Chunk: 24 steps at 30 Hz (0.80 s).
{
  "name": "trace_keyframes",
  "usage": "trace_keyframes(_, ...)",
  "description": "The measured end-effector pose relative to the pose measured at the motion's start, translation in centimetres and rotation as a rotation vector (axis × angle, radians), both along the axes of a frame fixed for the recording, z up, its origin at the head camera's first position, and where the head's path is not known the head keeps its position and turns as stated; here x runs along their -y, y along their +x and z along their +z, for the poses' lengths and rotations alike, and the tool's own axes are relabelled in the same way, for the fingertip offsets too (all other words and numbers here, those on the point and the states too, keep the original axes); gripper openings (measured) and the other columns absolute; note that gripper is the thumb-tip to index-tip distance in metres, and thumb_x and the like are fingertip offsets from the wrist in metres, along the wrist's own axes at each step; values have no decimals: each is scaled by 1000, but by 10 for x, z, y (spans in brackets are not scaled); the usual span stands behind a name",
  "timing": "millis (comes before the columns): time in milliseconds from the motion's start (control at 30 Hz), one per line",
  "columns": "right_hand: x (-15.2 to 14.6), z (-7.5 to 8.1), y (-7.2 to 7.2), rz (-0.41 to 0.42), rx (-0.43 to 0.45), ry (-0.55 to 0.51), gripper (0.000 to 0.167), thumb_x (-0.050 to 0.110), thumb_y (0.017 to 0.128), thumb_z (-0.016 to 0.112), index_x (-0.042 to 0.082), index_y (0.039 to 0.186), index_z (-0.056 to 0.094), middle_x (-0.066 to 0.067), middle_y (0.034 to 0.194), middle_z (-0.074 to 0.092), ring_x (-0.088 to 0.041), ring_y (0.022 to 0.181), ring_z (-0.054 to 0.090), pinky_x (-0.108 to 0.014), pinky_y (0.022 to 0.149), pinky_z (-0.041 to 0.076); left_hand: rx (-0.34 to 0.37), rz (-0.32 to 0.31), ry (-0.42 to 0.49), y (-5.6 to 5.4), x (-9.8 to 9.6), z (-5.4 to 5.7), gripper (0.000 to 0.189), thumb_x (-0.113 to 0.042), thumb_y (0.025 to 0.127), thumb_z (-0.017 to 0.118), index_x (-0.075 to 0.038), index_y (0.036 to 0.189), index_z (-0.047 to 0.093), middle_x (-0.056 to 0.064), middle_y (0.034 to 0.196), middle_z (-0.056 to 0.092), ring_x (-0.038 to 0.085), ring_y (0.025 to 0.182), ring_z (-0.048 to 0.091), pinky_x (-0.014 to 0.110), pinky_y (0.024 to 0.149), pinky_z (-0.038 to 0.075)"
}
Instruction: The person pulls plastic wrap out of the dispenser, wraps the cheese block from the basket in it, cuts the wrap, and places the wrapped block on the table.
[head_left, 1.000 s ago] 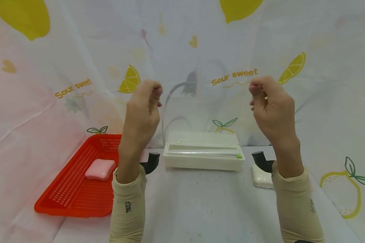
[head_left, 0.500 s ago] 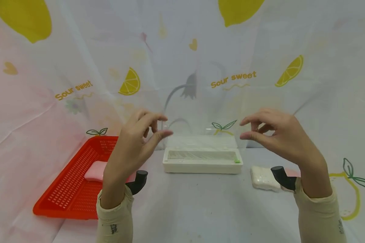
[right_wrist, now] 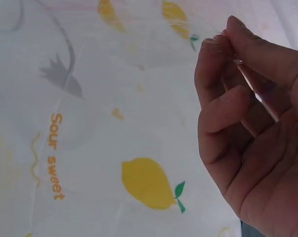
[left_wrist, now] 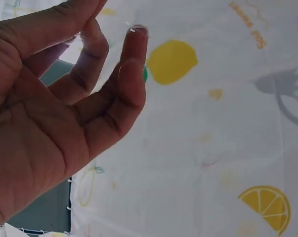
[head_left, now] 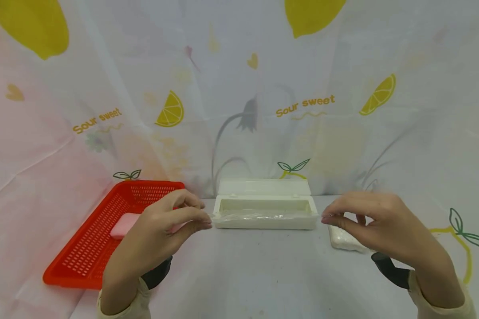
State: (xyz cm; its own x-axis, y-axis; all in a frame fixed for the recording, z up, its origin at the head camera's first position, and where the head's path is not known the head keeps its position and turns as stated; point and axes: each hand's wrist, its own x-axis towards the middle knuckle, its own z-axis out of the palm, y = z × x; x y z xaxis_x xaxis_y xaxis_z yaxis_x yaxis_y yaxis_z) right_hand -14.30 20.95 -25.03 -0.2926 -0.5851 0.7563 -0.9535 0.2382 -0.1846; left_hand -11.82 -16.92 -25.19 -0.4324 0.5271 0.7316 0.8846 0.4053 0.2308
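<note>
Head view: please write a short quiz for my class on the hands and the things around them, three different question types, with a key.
1. True or false: the lid of the white box is open.
2. Which holds the pink block? A: the white box. B: the red basket.
3. Fill in: the left hand and right hand pinch a clear ____ between them.

Key: 1 true; 2 B; 3 film.
</note>
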Motion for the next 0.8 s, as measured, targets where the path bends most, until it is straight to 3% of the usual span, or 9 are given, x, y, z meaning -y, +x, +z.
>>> trace_keyframes(133,-1,-10,5,157,63,47,7,19,97,65,13,95,69,9,87,66,4,75,54,-8,56,38,114,-212,-4,0,8,-11,12,-23,94,67,-12,95,71,0,93,59,10,80,58,15,68,49)
trace_keyframes(200,-3,-17,8,205,102,97,2,16,96,66,15,97,67,11,89,64,6,76,53,-6,59,38,190,-295,-23,0,11,-17,7,-17,92,69,-12,97,70,0,94,59,9,80,59,16,68,51)
trace_keyframes(267,-4,-24,10,261,149,154,7,12,94,68,16,99,65,11,91,63,7,78,53,-5,63,40,270,-353,-42,0,14,-23,8,-13,91,71,-12,99,69,1,95,60,9,82,61,19,69,53)
trace_keyframes(467,-4,-49,18,345,222,297,12,7,95,65,17,100,62,13,92,60,5,86,55,-9,75,44,451,-467,-89,2,18,-42,22,0,87,72,-13,104,68,0,94,65,9,84,65,23,69,55)
trace_keyframes(667,0,-66,30,336,324,392,15,10,90,72,22,95,64,21,90,62,15,86,53,-6,74,42,582,-575,-176,4,13,-67,24,6,87,69,-12,102,66,1,91,67,6,83,64,20,69,54)
trace_keyframes(800,1,-76,35,297,431,425,23,9,85,75,27,95,67,26,91,61,16,85,53,-5,73,41,656,-597,-286,4,10,-81,19,5,88,69,-10,98,68,1,88,67,2,82,63,17,69,53)
